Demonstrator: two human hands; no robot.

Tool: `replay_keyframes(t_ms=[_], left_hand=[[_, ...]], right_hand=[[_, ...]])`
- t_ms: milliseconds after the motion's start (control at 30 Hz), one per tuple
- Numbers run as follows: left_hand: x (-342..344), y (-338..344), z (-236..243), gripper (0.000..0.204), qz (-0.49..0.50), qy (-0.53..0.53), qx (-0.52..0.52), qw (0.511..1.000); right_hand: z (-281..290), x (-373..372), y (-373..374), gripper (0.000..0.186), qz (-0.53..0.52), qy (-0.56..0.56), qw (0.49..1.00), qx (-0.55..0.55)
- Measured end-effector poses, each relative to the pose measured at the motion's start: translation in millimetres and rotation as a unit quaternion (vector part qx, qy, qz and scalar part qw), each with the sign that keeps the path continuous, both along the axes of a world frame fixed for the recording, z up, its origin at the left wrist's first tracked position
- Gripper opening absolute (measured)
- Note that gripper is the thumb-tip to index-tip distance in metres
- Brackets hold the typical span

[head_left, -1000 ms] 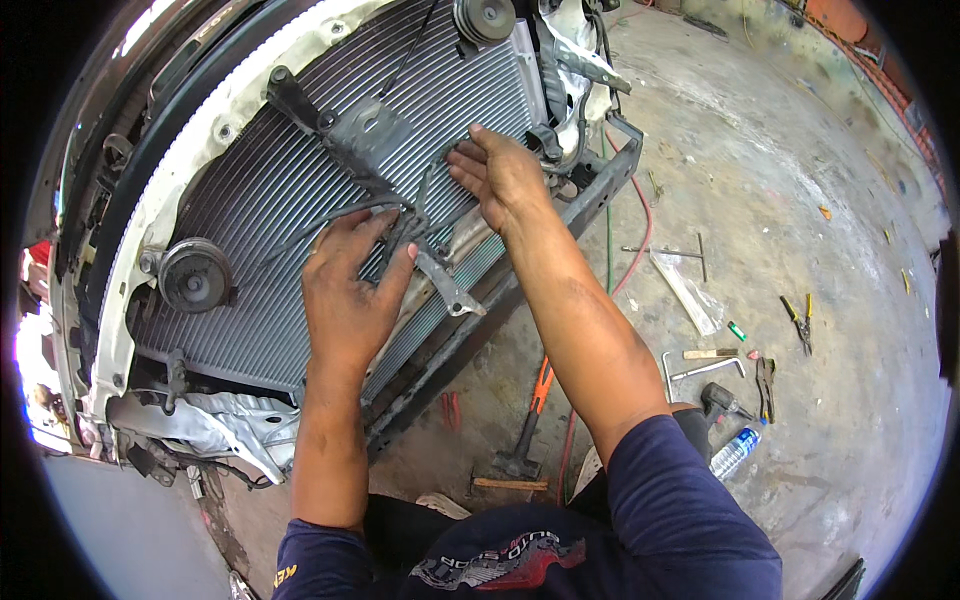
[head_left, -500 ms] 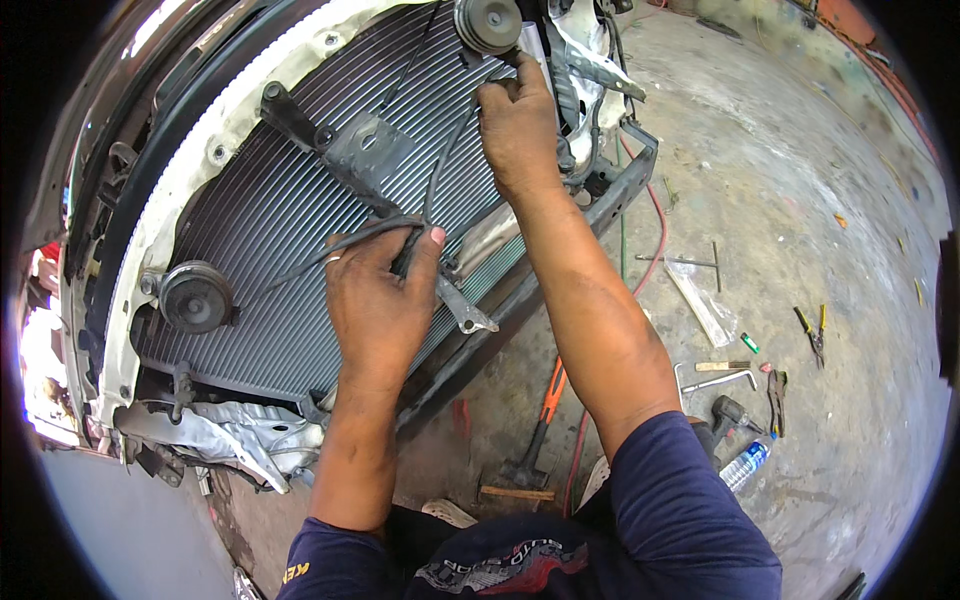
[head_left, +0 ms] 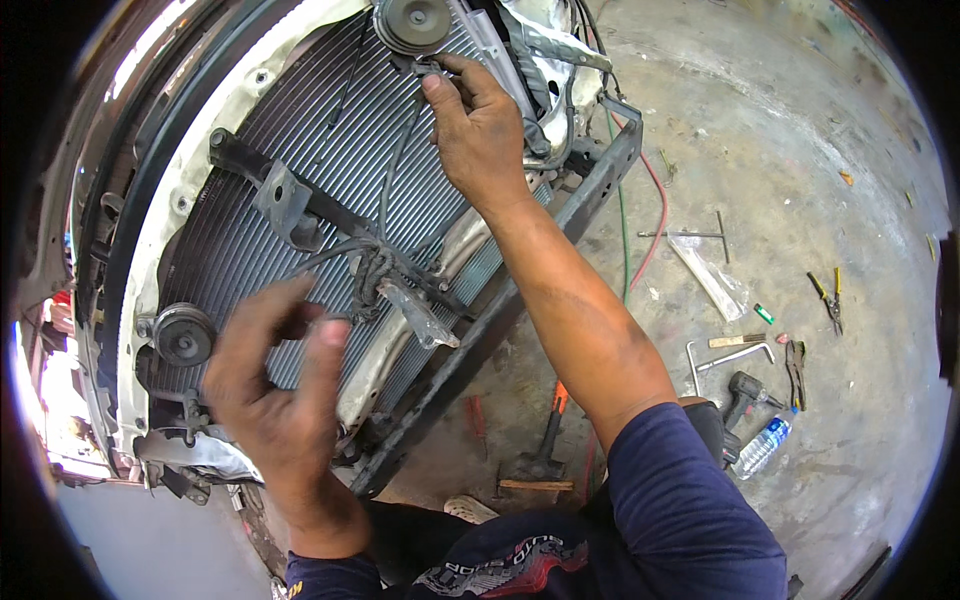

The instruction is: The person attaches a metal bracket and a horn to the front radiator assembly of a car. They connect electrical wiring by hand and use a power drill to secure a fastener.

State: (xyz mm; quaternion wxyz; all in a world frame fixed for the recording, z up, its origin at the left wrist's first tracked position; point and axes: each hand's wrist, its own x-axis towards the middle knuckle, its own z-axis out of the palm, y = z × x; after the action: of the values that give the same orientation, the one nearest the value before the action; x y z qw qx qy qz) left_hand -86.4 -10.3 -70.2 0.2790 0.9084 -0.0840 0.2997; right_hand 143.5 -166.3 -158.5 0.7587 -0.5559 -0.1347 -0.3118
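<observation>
A car's front end stands stripped, showing the finned condenser (head_left: pixel 300 150) with a black diagonal brace (head_left: pixel 270 185) and a grey latch bracket (head_left: pixel 415 310) over it. My right hand (head_left: pixel 480 130) reaches to the top and pinches the end of a black cable (head_left: pixel 395 170) just below the upper round horn (head_left: pixel 412 22). My left hand (head_left: pixel 280 400) hovers in front of the condenser, slightly blurred, fingers apart and holding nothing. It is nearest the lower round horn (head_left: pixel 183 335) and is off the bundle of wires by the bracket.
On the concrete floor to the right lie a hammer (head_left: pixel 545 440), a cordless drill (head_left: pixel 745 390), a water bottle (head_left: pixel 762 447), pliers (head_left: pixel 828 295), a T-handle wrench (head_left: pixel 690 235) and red and green hoses (head_left: pixel 650 210). A black lower beam (head_left: pixel 500 310) edges the condenser.
My right hand has climbed from the middle of the condenser to the upper horn. My left hand has let go of the wiring by the bracket and drawn back down and to the left.
</observation>
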Motion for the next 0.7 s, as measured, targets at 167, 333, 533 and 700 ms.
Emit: replay_keyframes(t_ms=[167, 333, 533, 700], left_hand=[[38.7, -0.2, 36.3, 0.078, 0.013, -0.099, 0.146, 0.984], [50.2, 2.7, 35.2, 0.108, 0.014, 0.025, 0.178, 0.984], [53.9, 9.0, 11.7, 0.103, 0.004, 0.047, 0.120, 0.992], [45.9, 17.9, -11.0, 0.087, 0.065, 0.085, 0.196, 0.975]], right_hand=[[1.7, -1.3, 4.0, 0.029, 0.012, 0.020, 0.999, 0.022], [0.5, -1.0, 6.5, 0.028, -0.032, 0.014, 0.999, -0.018], [-1.9, -3.0, 5.6, 0.028, -0.038, 0.001, 0.999, -0.010], [-0.9, -2.5, 13.8, 0.026, -0.071, -0.037, 0.997, 0.017]])
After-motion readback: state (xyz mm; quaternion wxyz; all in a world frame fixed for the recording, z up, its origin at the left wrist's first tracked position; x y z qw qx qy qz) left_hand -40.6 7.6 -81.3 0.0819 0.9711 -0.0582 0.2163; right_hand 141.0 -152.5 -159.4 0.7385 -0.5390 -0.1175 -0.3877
